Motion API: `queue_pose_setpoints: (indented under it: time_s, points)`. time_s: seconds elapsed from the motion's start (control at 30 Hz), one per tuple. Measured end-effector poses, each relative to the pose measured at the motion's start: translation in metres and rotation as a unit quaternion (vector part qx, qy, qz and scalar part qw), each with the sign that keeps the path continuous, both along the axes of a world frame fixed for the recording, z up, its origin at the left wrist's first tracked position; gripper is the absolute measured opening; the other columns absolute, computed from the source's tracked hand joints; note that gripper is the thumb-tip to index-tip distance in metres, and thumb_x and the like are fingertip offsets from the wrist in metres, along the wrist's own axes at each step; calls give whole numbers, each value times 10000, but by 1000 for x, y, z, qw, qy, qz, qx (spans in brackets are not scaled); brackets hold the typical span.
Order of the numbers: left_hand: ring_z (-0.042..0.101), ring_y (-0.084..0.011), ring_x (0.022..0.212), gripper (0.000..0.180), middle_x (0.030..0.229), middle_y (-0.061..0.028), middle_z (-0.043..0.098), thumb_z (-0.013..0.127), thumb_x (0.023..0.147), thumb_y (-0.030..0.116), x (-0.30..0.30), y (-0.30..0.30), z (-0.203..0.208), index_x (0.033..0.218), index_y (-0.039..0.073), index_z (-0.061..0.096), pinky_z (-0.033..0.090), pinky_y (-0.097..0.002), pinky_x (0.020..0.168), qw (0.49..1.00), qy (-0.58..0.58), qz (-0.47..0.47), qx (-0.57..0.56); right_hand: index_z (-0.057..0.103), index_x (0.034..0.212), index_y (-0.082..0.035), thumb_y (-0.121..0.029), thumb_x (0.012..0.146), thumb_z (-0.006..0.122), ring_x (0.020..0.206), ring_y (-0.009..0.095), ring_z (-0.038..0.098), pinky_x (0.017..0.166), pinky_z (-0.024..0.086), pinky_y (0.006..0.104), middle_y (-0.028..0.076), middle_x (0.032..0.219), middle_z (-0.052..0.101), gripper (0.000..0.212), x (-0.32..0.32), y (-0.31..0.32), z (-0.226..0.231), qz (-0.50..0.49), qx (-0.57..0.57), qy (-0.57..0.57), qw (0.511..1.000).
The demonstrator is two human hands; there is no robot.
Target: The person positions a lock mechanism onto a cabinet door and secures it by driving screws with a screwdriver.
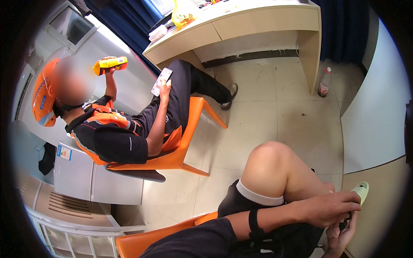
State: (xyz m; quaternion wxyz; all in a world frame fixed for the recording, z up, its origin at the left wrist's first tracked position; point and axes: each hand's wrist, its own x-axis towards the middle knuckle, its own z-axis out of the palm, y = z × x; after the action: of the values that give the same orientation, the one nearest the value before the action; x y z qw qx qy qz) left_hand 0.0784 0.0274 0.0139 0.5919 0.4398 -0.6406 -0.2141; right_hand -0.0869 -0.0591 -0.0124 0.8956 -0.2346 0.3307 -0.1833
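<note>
My left hand (329, 209) reaches across from the lower left, its forearm wearing a black band (255, 223) and passing in front of my bare, bent knee (270, 161). Its fingers curl over at the lower right. Just below, my right hand (341, 235) is closed, close against the left. Between them a small dark thing (344, 224) shows in part; its kind is hidden by the fingers. Past my left fingertips a pale green slipper (362, 191) shows.
A person in an orange helmet (43, 92) sits on an orange chair (191, 129), holding a yellow bottle (111, 65) and a phone (161, 81). Beyond stands a desk (266, 23); a plastic bottle (325, 82) is on the tiled floor beside it. A pale panel (378, 116) rises at right.
</note>
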Motion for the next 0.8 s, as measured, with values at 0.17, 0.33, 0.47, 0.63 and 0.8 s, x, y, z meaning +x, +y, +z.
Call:
queue_pose_setpoints:
  time_s: [0.17, 0.33, 0.47, 0.63, 0.8]
  points:
    - [509, -348, 946, 329, 1140, -154, 446, 537, 800, 24, 4, 4, 11, 1120, 2, 468, 419, -378, 798, 994, 13, -36, 98, 453, 1180, -89, -307, 952, 406, 418, 41, 356, 365, 295, 158, -35, 621, 434, 319, -19, 2, -11, 62, -66, -42, 995]
    - [523, -304, 877, 218, 1113, -107, 490, 562, 821, 109, 6, 4, -2, 1017, 36, 501, 383, -366, 761, 994, 41, 21, 97, 411, 1063, -25, -158, 925, 486, 664, 87, 434, 583, 366, 197, 37, 795, 444, 206, -6, 9, -12, 39, -463, 100, 880]
    - [482, -303, 904, 208, 1101, -110, 509, 583, 814, 120, 7, 7, 6, 995, 45, 511, 351, -370, 808, 992, 71, 19, 98, 422, 1001, 10, -114, 908, 508, 908, 157, 432, 828, 357, 254, 82, 962, 440, 177, -3, 20, 0, -2, -594, 191, 781]
    - [469, -285, 949, 355, 1078, -136, 520, 605, 827, 178, 3, 0, 3, 1131, 27, 499, 347, -360, 848, 987, 137, -1, 81, 437, 927, -2, -103, 901, 519, 818, 134, 436, 758, 365, 243, 57, 881, 454, 133, -3, 20, 6, -39, -534, 162, 829]
    - [471, -281, 920, 469, 981, -146, 527, 625, 828, 238, 15, 7, 10, 1200, -4, 473, 371, -342, 832, 979, 119, -34, 160, 456, 890, -5, -86, 875, 549, 652, 125, 453, 637, 378, 222, 67, 787, 505, 125, 11, 23, 20, -72, -678, 174, 711]
